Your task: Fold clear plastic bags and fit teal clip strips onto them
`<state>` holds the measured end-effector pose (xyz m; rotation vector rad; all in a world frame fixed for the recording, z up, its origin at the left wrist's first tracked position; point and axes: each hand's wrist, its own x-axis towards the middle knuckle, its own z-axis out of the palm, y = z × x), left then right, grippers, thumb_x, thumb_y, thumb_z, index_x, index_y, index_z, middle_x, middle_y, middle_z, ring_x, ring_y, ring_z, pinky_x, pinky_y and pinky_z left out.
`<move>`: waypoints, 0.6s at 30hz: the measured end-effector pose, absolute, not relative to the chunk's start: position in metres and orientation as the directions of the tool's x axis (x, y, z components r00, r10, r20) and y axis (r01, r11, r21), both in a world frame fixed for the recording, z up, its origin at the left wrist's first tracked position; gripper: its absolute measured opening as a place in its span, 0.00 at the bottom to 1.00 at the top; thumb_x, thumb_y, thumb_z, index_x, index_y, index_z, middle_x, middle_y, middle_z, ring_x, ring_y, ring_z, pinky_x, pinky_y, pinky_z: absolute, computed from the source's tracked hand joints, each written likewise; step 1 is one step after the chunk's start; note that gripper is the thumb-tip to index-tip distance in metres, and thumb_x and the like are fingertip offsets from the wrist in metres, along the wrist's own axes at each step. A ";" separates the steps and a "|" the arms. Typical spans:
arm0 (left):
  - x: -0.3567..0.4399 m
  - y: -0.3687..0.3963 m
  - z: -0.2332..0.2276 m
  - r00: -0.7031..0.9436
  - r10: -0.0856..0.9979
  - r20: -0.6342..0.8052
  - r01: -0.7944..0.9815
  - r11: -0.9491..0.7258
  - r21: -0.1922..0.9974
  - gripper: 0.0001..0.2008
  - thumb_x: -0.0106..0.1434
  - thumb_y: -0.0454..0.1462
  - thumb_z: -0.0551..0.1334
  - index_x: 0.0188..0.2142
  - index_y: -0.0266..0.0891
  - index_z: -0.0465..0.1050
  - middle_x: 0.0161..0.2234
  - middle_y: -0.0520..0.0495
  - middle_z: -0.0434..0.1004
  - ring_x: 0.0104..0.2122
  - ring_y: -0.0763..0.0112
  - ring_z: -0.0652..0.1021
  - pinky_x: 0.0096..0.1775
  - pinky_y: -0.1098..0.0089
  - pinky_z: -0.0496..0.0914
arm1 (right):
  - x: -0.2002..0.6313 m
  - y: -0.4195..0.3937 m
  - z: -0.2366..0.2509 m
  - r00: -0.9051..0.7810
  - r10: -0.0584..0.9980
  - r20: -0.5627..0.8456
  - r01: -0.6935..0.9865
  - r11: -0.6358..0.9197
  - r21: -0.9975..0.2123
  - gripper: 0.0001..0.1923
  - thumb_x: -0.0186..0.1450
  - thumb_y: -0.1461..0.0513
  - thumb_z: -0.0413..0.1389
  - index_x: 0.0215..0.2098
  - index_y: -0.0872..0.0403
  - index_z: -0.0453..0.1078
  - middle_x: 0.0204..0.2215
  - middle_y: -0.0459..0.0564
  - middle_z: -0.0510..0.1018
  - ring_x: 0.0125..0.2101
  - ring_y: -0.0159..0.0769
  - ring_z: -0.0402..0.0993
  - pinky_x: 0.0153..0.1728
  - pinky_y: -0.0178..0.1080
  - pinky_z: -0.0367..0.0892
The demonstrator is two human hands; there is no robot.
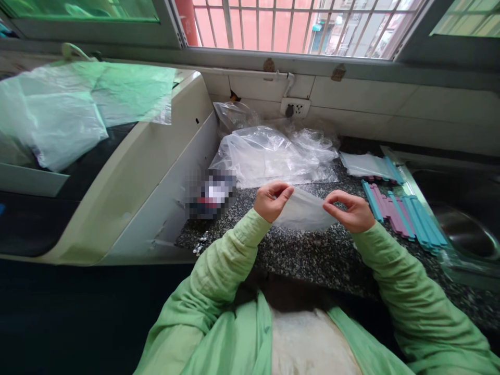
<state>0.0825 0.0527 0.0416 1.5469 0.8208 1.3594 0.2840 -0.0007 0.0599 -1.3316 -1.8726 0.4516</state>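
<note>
Hands [271, 200] [349, 210] pinching clear bag [303, 211]

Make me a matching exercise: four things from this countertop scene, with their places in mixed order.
Things:
1. small clear bag
2. blue and pink clips
3. crumpled plastic
4. wall socket

Places:
A. on the tiled wall under the window
B. on the counter behind the hands
C. between left hand and right hand
D. on the counter beside the sink

Pairs: 1-C, 2-D, 3-B, 4-A
</note>
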 end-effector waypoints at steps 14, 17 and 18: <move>0.082 0.054 0.043 0.164 0.926 0.341 -0.097 -0.329 0.939 0.14 0.51 0.45 0.62 0.21 0.35 0.70 0.17 0.52 0.67 0.19 0.78 0.66 0.23 0.75 0.62 | 0.284 -0.001 0.061 -0.130 0.916 0.379 0.602 0.376 -0.704 0.14 0.57 0.52 0.54 0.22 0.53 0.67 0.21 0.48 0.71 0.25 0.33 0.67 0.28 0.38 0.64; 0.082 0.056 0.043 0.147 0.937 0.318 -0.111 -0.304 0.946 0.15 0.49 0.46 0.63 0.21 0.35 0.70 0.17 0.53 0.67 0.19 0.78 0.66 0.23 0.75 0.62 | 0.282 0.003 0.062 -0.145 0.922 0.360 0.613 0.370 -0.699 0.16 0.57 0.50 0.54 0.21 0.53 0.67 0.21 0.48 0.72 0.24 0.33 0.67 0.27 0.37 0.64; 0.082 0.057 0.043 0.139 0.940 0.311 -0.113 -0.297 0.948 0.15 0.49 0.46 0.63 0.21 0.35 0.70 0.17 0.53 0.66 0.19 0.78 0.66 0.23 0.75 0.62 | 0.282 0.005 0.063 -0.160 0.921 0.356 0.618 0.375 -0.691 0.16 0.56 0.50 0.54 0.21 0.53 0.68 0.20 0.48 0.72 0.24 0.32 0.67 0.27 0.37 0.64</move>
